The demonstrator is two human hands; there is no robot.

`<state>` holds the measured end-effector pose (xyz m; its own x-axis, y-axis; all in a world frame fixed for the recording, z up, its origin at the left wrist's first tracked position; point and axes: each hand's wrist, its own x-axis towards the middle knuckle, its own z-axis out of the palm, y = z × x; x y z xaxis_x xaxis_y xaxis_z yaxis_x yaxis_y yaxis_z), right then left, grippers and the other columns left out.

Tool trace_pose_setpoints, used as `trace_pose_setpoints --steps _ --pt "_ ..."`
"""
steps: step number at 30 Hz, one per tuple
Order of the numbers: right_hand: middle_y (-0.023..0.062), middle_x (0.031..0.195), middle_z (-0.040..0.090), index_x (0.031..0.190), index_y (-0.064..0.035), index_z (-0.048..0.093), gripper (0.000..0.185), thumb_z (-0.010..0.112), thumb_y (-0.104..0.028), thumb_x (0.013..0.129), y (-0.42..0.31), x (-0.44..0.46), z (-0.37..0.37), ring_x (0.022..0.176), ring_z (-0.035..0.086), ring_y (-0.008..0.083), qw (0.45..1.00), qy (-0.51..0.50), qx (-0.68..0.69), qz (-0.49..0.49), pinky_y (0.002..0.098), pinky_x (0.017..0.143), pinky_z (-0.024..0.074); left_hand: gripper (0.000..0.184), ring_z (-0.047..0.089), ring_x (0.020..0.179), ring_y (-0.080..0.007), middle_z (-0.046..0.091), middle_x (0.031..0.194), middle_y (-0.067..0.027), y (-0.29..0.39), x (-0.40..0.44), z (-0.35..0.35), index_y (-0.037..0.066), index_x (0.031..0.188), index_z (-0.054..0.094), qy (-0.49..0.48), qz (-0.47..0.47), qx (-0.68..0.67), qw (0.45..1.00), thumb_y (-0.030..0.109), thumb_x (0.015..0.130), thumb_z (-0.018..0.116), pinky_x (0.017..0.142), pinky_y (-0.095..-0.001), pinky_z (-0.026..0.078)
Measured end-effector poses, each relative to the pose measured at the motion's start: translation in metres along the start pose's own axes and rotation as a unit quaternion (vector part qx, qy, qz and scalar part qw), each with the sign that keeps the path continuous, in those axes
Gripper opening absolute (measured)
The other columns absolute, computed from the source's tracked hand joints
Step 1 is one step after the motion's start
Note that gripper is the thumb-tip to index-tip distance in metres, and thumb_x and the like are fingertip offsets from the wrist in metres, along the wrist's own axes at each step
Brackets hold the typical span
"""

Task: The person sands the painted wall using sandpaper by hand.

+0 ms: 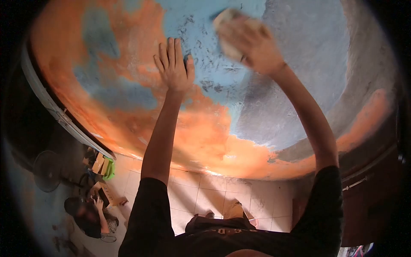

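A wall (205,124) with patchy orange, blue and grey paint fills the view in front of me. My left hand (174,70) lies flat against it with fingers stretched upward, at the border of the orange and blue patches. Higher and to the right, my right hand (252,43) holds a pale beige pad (223,32) against the blue paint. Motion blurs its fingers, and the hand covers much of the pad, so whether it is a sponge, folded cloth or sandpaper I cannot make out. Dark scuffs mark the blue paint between my hands.
Light floor tiles (214,188) meet the wall below. At lower left a person (92,218) sits near cardboard boxes (105,192), a bright green item (110,169) and a standing fan (48,171). A dark reddish-brown cabinet or door (368,205) stands at right.
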<state>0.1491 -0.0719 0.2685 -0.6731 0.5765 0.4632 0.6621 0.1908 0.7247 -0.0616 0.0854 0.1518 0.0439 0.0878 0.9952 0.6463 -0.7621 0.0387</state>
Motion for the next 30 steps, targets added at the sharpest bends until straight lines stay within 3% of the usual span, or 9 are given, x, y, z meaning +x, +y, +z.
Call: trace_pose_setpoints --steps 2,4,7,11,18,20,22,25,30 --pt "-0.0058 0.154 0.037 0.145 -0.0308 0.043 0.083 0.078 -0.033 0.070 0.014 0.007 0.002 0.142 0.032 0.0169 0.961 0.170 -0.052 0.211 0.0504 0.117 0.0237 0.058 0.023 0.144 -0.0432 0.034 0.154 -0.0192 -0.002 -0.001 0.001 0.001 0.148 0.038 0.005 -0.008 -0.007 1.000 0.035 0.101 0.035 0.115 -0.0598 0.008" --pt "-0.0054 0.154 0.036 0.146 -0.0316 0.042 0.084 0.078 -0.033 0.070 0.001 0.012 0.005 0.142 0.033 0.0173 0.954 0.199 -0.083 0.210 0.0503 0.116 0.0254 0.057 0.024 0.144 -0.0429 0.037 0.153 -0.0188 -0.001 -0.001 0.002 0.002 0.147 0.041 0.040 -0.010 -0.003 0.999 0.035 0.102 0.034 0.114 -0.0593 0.009" --pt "-0.0039 0.155 0.036 0.148 -0.0308 0.040 0.076 0.071 -0.031 0.079 -0.018 0.002 0.022 0.138 0.039 0.0199 0.994 0.071 0.036 -0.080 0.0499 0.103 0.0363 0.055 0.026 0.143 -0.0428 0.038 0.152 -0.0180 -0.001 -0.002 0.002 0.003 0.146 0.043 0.052 0.002 -0.012 0.999 0.035 0.102 0.035 0.113 -0.0592 0.011" --pt "-0.0032 0.155 0.035 0.150 -0.0331 0.035 0.072 0.065 -0.039 0.085 0.022 -0.013 0.002 0.140 0.036 0.0182 0.976 0.114 -0.039 0.183 0.0519 0.105 0.0336 0.055 0.027 0.143 -0.0431 0.037 0.153 -0.0182 -0.004 -0.005 0.007 0.003 0.146 0.043 0.062 0.011 -0.007 0.998 0.035 0.102 0.037 0.113 -0.0599 0.012" --pt "-0.0030 0.156 0.034 0.151 -0.0351 0.034 0.077 0.067 -0.039 0.082 0.001 -0.056 0.015 0.138 0.038 0.0194 0.999 -0.017 -0.032 -0.010 0.0494 0.106 0.0329 0.061 0.028 0.140 -0.0466 0.032 0.152 -0.0272 -0.005 -0.011 0.001 0.003 0.144 0.045 0.006 0.116 0.020 0.993 0.040 0.096 0.048 0.109 -0.0661 0.017" --pt "-0.0047 0.156 0.034 0.151 -0.0358 0.033 0.083 0.070 -0.036 0.077 0.002 -0.061 0.011 0.139 0.038 0.0181 0.993 -0.023 -0.084 0.073 0.0482 0.105 0.0342 0.062 0.030 0.139 -0.0473 0.033 0.151 -0.0284 -0.007 -0.011 -0.001 0.004 0.144 0.046 -0.006 0.135 0.028 0.990 0.042 0.095 0.050 0.108 -0.0668 0.019" --pt "-0.0053 0.155 0.036 0.150 -0.0357 0.036 0.081 0.070 -0.037 0.076 -0.007 -0.061 0.018 0.138 0.038 0.0171 0.965 0.141 -0.107 0.191 0.0486 0.104 0.0350 0.062 0.033 0.137 -0.0470 0.037 0.149 -0.0273 -0.003 -0.010 -0.012 0.007 0.142 0.049 -0.083 0.169 0.043 0.981 0.044 0.094 0.054 0.107 -0.0663 0.022" --pt "-0.0040 0.155 0.037 0.149 -0.0348 0.039 0.077 0.067 -0.042 0.078 -0.012 -0.076 0.029 0.137 0.040 0.0180 0.995 0.053 -0.086 0.010 0.0510 0.101 0.0348 0.061 0.035 0.135 -0.0459 0.040 0.147 -0.0259 -0.006 -0.013 -0.007 0.009 0.141 0.051 -0.068 0.210 0.019 0.975 0.046 0.092 0.058 0.105 -0.0657 0.025" --pt "-0.0058 0.155 0.037 0.147 -0.0358 0.041 0.074 0.067 -0.042 0.078 -0.015 -0.090 0.025 0.138 0.039 0.0170 0.970 0.099 -0.082 0.205 0.0498 0.106 0.0340 0.062 0.036 0.134 -0.0445 0.041 0.147 -0.0230 -0.002 -0.013 -0.009 0.011 0.140 0.053 -0.080 0.212 0.022 0.974 0.048 0.091 0.058 0.105 -0.0652 0.025"
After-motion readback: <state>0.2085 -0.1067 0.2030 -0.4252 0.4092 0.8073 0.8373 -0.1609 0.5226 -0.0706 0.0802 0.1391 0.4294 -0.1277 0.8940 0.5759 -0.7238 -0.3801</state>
